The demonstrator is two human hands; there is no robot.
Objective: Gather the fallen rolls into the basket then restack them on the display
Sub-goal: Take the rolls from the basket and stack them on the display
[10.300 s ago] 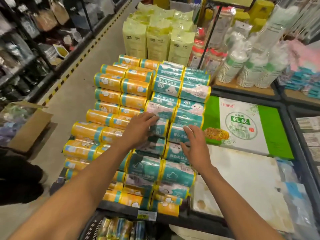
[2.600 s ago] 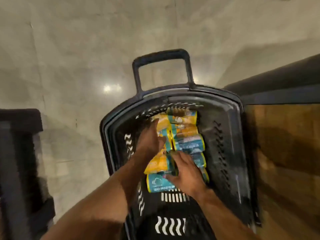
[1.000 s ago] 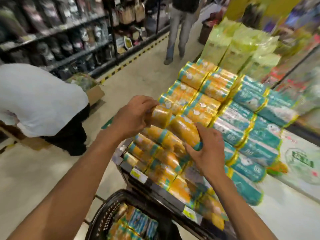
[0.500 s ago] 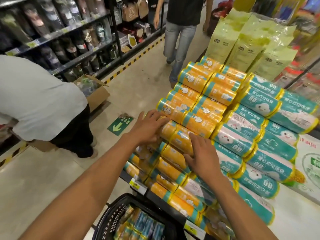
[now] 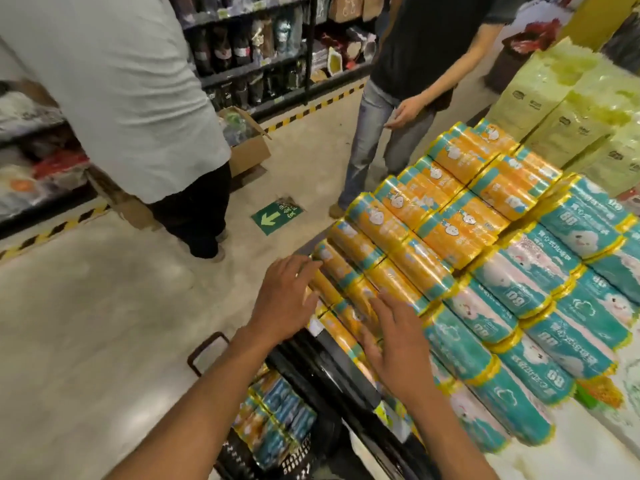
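Orange rolls: stacked under both hands; more in basket below wrists. Left hand, right hand flat, fingers spread, gripping nothing. Likely light, soft, slippery-wrapped; grasp round mid-body.

A person in a white shirt stands left, a person in blue jeans beyond. Between them lie a brown cardboard box and a green arrow floor sticker.
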